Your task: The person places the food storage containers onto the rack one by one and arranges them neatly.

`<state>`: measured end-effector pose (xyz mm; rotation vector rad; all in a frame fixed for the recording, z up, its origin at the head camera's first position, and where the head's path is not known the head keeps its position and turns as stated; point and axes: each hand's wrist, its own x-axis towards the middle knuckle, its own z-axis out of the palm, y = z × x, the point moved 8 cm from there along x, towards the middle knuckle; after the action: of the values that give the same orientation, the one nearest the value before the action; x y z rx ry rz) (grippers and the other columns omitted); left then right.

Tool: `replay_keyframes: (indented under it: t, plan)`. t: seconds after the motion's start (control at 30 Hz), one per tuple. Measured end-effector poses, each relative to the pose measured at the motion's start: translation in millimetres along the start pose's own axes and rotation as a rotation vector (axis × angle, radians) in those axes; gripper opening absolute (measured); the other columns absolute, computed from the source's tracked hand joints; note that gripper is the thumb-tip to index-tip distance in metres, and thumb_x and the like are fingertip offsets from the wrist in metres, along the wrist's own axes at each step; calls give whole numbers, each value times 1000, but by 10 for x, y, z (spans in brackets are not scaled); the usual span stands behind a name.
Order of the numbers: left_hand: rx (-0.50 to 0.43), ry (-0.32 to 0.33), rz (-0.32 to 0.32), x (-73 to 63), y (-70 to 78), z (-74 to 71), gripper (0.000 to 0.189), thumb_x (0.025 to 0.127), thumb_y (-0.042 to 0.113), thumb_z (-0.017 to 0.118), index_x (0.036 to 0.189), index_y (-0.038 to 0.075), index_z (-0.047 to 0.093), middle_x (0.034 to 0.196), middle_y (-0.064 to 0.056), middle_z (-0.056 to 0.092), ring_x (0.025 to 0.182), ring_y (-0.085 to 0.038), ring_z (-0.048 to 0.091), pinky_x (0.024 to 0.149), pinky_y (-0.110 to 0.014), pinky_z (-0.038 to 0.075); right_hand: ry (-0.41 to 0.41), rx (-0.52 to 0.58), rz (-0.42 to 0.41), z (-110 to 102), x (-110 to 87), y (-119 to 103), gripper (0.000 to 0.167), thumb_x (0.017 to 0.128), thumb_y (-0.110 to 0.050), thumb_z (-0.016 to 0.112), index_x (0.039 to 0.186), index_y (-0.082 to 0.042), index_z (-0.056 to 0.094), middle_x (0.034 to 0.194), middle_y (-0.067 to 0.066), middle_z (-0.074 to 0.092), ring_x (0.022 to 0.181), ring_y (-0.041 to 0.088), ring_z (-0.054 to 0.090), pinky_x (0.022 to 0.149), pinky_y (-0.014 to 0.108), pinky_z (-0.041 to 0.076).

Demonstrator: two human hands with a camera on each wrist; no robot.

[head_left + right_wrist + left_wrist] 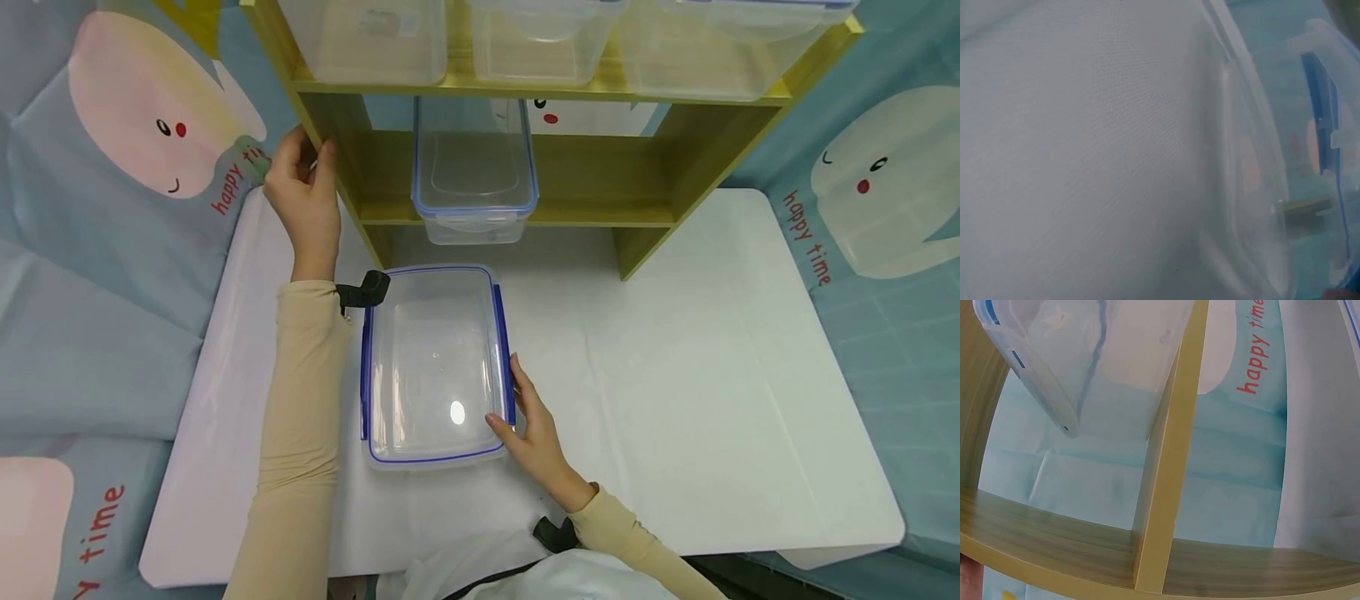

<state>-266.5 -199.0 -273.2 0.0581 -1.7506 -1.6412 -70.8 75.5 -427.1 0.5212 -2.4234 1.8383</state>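
A clear plastic food container (438, 367) with a blue-edged lid and blue side clips lies on the white table, in front of a wooden shelf. My right hand (540, 437) holds its right side near the front corner, thumb over the lid's edge and fingers along the clip. In the right wrist view, the container's clear wall (1260, 187) and blue clip (1322, 112) show at the right. My left hand (303, 200) grips the left side panel of the wooden shelf (352, 183), thumb at its front edge and fingers on the outer side, partly hidden.
Another clear container (476, 158) with a blue-rimmed lid sits on the shelf's middle board, jutting past its front edge. Several clear containers, such as this one (536, 50), stand on the upper board. Blue printed cloth (885, 333) hangs around the white table (735, 400).
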Motion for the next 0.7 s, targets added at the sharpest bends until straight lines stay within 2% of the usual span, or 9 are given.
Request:
replay_keyframes:
  t: [0.17,0.27,0.37,0.57,0.7]
  plan:
    - [-15,2,-1,-4,-5,0,18,87,4,65,105,-1,68,101,-13,67,94,-16,64,89,-27,50,-34,-24,72,89,-53,250,89,83,-3,68,150,0,9,153,24,15,134,40,27,103,55,30]
    - [-14,4,-2,-8,3,1,18,88,3,65,105,-1,68,102,-13,67,94,-16,64,88,-26,50,-37,-25,83,105,-64,281,89,86,-16,68,151,-5,8,154,21,14,135,38,26,102,57,30]
    - [-12,5,-3,-12,11,2,18,88,3,65,105,-1,68,102,-13,67,94,-16,64,88,-26,50,-30,-14,77,103,-70,273,88,87,-21,67,152,-8,9,153,21,16,134,39,27,101,59,31]
    - [-14,11,-9,-2,-7,-4,18,87,3,65,105,0,68,101,-13,67,93,-16,64,87,-26,50,-33,-29,52,89,-29,229,85,83,-2,68,150,-3,15,152,22,19,134,38,28,101,55,33]
    - [-13,15,2,-3,-5,-1,17,87,3,65,104,-1,68,100,-13,67,92,-16,64,86,-25,51,-14,-6,29,31,60,66,75,81,9,65,144,10,23,146,30,25,127,44,36,95,54,39]
